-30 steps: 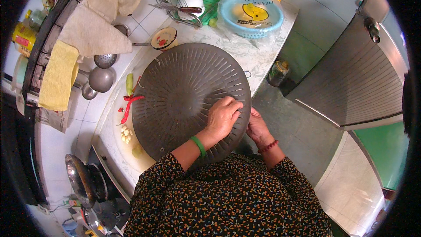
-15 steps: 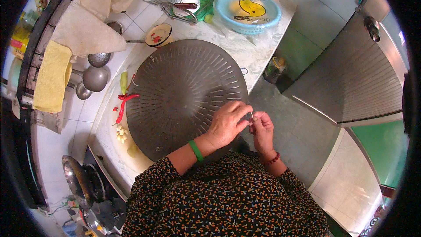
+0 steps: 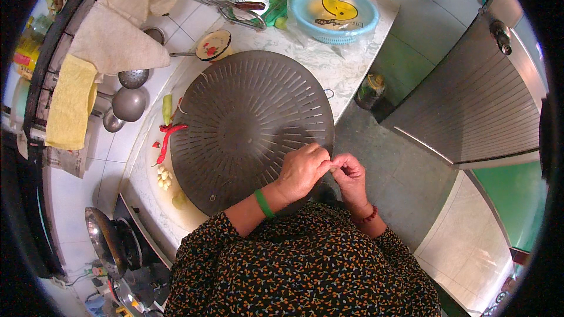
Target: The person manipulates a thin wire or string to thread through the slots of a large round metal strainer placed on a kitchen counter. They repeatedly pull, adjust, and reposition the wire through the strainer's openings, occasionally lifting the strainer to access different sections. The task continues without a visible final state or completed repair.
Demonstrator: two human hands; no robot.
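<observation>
My left hand (image 3: 301, 171), with a green band at the wrist, is at the lower right edge of a large round dark slotted cover (image 3: 252, 129). My right hand (image 3: 352, 186), with a red beaded bracelet, meets it there. Thumbs and fingertips of both are pinched together, almost touching. Whatever small thing lies between them is hidden by the fingers. The cover lies on the marble-patterned counter (image 3: 352, 76). Along its left side are a green pepper (image 3: 167, 108), red chillies (image 3: 167, 141), peeled garlic cloves (image 3: 164, 177) and a pale greenish piece (image 3: 179, 201).
At the far end stand a light-blue basin (image 3: 332, 32) in a clear bag and a dish rack (image 3: 252, 14) with bowls. An enamel pan (image 3: 213, 45) sits behind the cover. Ladles (image 3: 128, 104) and cloths (image 3: 70, 105) hang at left, above a wok (image 3: 104, 240).
Both hands have shifted slightly downward and their fingertips have come closer together. The small thing glimpsed between them earlier is now covered. The cover has barely moved.
</observation>
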